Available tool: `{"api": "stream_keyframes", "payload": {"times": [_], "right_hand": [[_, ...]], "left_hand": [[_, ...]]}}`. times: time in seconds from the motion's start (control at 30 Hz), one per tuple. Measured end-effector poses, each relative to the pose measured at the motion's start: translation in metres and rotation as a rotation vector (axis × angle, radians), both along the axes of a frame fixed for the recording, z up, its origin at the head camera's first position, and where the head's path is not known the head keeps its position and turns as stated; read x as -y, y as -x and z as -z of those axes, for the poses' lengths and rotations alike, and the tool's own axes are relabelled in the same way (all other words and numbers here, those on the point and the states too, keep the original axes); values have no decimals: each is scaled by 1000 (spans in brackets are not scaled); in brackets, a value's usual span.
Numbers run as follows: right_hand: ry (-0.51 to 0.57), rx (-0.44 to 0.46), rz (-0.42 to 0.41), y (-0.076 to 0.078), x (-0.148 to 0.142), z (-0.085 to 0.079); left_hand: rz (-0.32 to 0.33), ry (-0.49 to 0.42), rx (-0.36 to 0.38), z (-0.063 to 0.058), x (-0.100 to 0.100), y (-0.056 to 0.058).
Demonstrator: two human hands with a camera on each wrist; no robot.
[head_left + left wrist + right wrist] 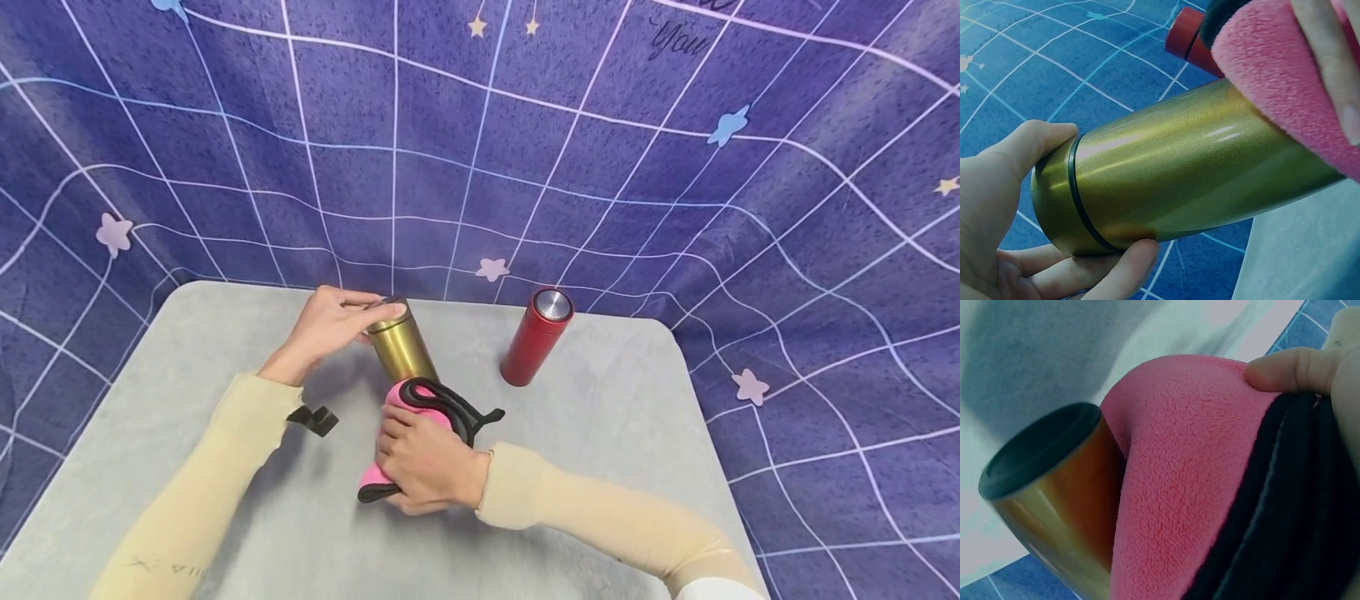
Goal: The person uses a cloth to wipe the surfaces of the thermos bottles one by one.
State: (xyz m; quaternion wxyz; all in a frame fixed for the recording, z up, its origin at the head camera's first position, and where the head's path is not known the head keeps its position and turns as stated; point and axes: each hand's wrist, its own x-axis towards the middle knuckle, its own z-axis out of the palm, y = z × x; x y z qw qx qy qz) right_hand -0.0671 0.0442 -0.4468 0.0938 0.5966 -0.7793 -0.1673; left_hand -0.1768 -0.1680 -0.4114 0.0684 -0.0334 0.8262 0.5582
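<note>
Cream sleeves (pixel 202 492), perhaps faintly printed.

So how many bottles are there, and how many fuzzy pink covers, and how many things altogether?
Bottles: 2, the gold bottle and the red bottle
Pink fleece sleeves: 1, the pink sleeve
Total: 3

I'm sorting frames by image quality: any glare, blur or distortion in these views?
Head view: wide-angle bending curves the backdrop grid lines; light is even, with soft shadows under the arms. Left wrist view: bright glare streaks run along the gold flask, which is sharp; the red flask behind is softer. Right wrist view: the pink sleeve is sharp, the table behind blurred and dim.
</note>
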Motion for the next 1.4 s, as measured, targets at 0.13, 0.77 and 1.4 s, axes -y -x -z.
{"api": "stream_keyframes", "payload": {"times": [0.13, 0.77, 1.4], "right_hand": [[-6, 4, -8, -3, -2, 3], [103, 148, -29, -5, -16, 12], [921, 1200, 424, 20, -76, -8]], "left_hand": [[10, 6, 14, -1, 2, -1], [-15, 4, 17, -1, 7, -2], [-21, 4, 30, 1, 11, -1]]}}
